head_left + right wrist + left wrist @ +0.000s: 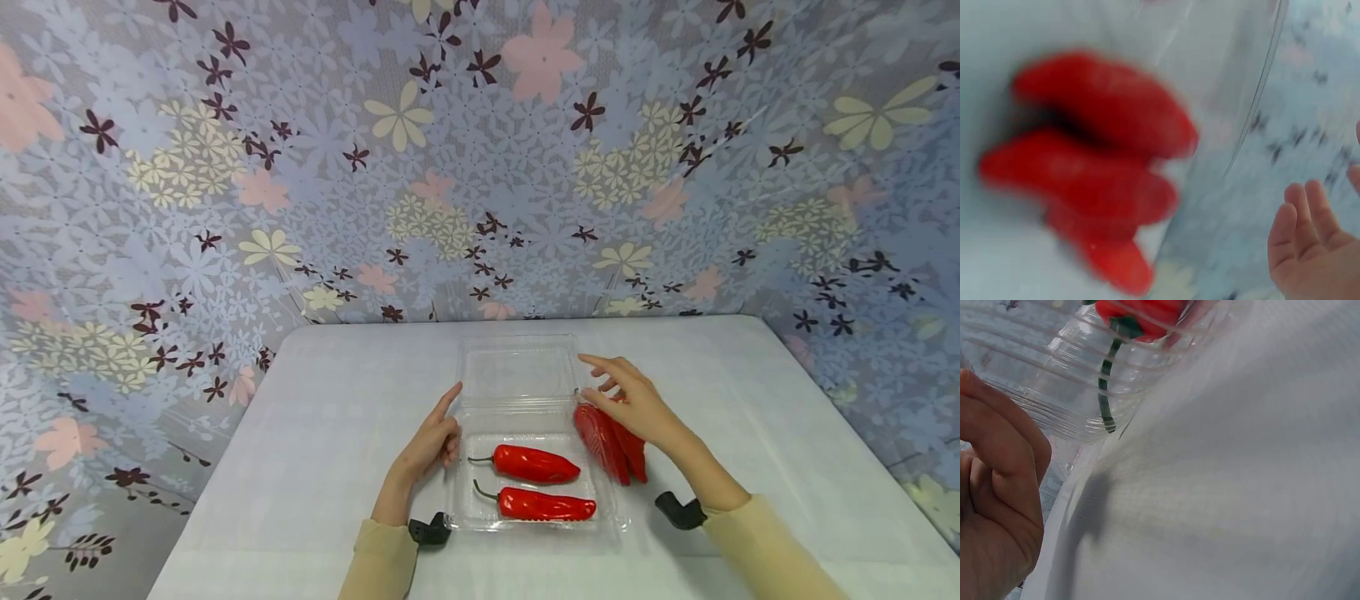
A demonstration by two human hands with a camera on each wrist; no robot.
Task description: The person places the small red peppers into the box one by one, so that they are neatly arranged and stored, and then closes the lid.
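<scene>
Left hand (427,446): pointer finger straight, holding nothing, by left side of clear plastic box (467,507). Two red chili peppers (536,464) inside. Right hand (630,404): fingers loose, holding nothing, near open lid (519,371) and red pepper pile (613,446).

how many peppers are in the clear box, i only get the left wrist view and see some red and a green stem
Observer: Two in the clear box: the head view shows one red pepper and, nearer the person, a second red pepper.
Operator: ok, anything just outside it on the right side
Observer: Yes, a cluster of red peppers beside the box.
Operator: is anyone gripping those
Observer: No, the right wrist view shows the right hand with its fingers extended, holding nothing.
</scene>
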